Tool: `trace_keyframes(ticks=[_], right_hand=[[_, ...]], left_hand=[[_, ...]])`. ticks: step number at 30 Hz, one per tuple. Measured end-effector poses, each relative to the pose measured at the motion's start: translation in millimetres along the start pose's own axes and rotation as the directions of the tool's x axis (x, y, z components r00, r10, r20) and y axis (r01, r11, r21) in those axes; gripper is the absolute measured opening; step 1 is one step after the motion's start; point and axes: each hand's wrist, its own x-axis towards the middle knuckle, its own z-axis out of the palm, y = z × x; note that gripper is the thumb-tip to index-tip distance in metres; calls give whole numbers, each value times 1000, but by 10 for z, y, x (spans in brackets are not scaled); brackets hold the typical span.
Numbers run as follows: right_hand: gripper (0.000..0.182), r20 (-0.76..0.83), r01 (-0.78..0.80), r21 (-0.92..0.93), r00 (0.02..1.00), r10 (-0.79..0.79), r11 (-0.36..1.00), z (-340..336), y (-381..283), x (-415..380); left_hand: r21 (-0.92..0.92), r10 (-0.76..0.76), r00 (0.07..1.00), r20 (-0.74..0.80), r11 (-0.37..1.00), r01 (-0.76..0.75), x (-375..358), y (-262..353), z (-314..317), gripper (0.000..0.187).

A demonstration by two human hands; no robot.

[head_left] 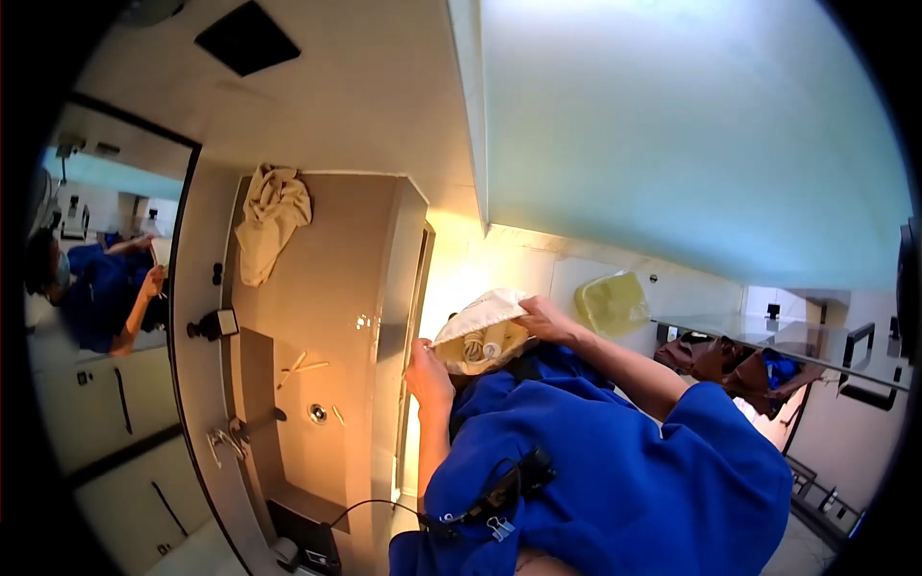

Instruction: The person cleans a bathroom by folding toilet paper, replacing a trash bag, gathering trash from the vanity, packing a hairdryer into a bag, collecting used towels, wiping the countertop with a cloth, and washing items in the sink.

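The brown sink [336, 250] lies left of the cream bag [495, 309], the crumpled cloth [272, 226] further left and the greenish packet [615, 302] right. Left hand [429, 376] and right hand [547, 320] pinch its rim open (something coiled [473, 346] sits inside).

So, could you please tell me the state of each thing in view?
Pale bag: open, things inside
Left hand: gripping bag's rim
Right hand: gripping bag's rim
Beige cloth: crumpled
Basin: sticks lying inside
Tap: no water seen running
Greenish container: lid state unclear
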Motion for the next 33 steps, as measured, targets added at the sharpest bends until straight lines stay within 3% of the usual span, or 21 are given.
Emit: trace_keyframes(ticks=[2, 4, 6, 8, 9, 10, 14, 15, 17, 18, 19, 21, 23, 24, 25, 26, 27, 30, 31, 32, 33], right_hand=[[24, -33, 39, -43, 999, -41, 998, -165, 59, -35], [18, -12, 56, -30, 998, -56, 998, -338, 72, -45], [15, 46, -13, 345, 999, -3, 939, -445, 188, -35], [19, -58, -187, 531, 965, 256, 826, -818, 397, -12], [20, -106, -235, 588, 926, 363, 774, -1103, 504, -103], [21, -150, -268, 651, 872, 466, 710, -1309, 507, -169], [17, 24, 32, 512, 998, -51, 859, -1199, -347, -454], [17, 141, 146, 459, 962, -234, 876, -1110, -779, -571], [24, 232, 652, 276, 667, -708, 706, -833, -1571, -899], [27, 282, 838, 95, 495, -822, 538, -688, -1778, -1007], [29, 444, 818, 181, 428, -787, 547, -614, -1917, -1032], [28, 616, 769, 332, 261, -743, 546, -652, -2141, -984], [29, 487, 578, 586, 307, -817, 567, -825, -2072, -491], [49, 353, 258, 788, 555, -753, 559, -772, -1733, -203], [69, 224, 272, 742, 761, -609, 612, -674, -1705, -52], [70, 204, 322, 629, 811, -549, 708, -476, -1194, 263], [65, 337, 236, 622, 781, -526, 747, -195, -670, 286], [64, 709, -206, 577, 606, -360, 790, 514, 480, -149], [66, 759, -401, 599, 561, -331, 694, 636, 649, -405], [68, 787, -567, 610, 511, -345, 554, 760, 749, -651], [70, 797, -679, 599, 459, -392, 424, 865, 739, -843]], left_hand=[[328, -142, 961, 236, 943, 59, -192, -11, -60, 15], [218, -81, 950, 301, 976, 14, -351, -225, 15, 24], [113, -107, 875, 472, 992, 60, -458, -113, -153, 31], [-327, -206, 874, 441, 869, 370, -594, -545, -271, 34], [-621, -369, 856, 363, 589, 517, -668, -911, -295, 33], [-627, -482, 793, 372, 500, 597, -683, -860, -634, 36], [-920, -386, 914, 123, 302, 252, -653, -317, -951, 24], [-738, -275, 961, 20, 644, 200, -644, -146, -824, 13], [-493, 2, 911, 412, 841, 221, -687, 655, -943, 28], [-694, 275, 931, 239, 720, -34, -873, 596, -456, 29], [-698, 330, 916, 227, 711, -84, -945, 738, -435, 22], [-676, 309, 915, 261, 735, -55, -1024, 926, -684, 9], [-718, 321, 910, 261, 695, -39, -1063, 901, -946, 9], [-785, 367, 901, 231, 618, -51, -1079, 865, -1052, 8], [-839, 419, 887, 192, 539, -72, -1085, 802, -1118, 10], [-882, 472, 870, 145, 459, -102, -1064, 739, -1191, 13], [-942, 479, 877, -30, 281, -186, -1053, 777, -1229, 22], [-993, 409, 907, -100, -95, -66, -982, 770, -1094, 48], [-953, 255, 940, -229, 139, -270, -888, 812, -1001, 48], [-980, 151, 987, 60, -178, 87, -843, 780, -910, 47], [-776, 33, 939, 343, -553, 303, -791, 750, -820, 46]])
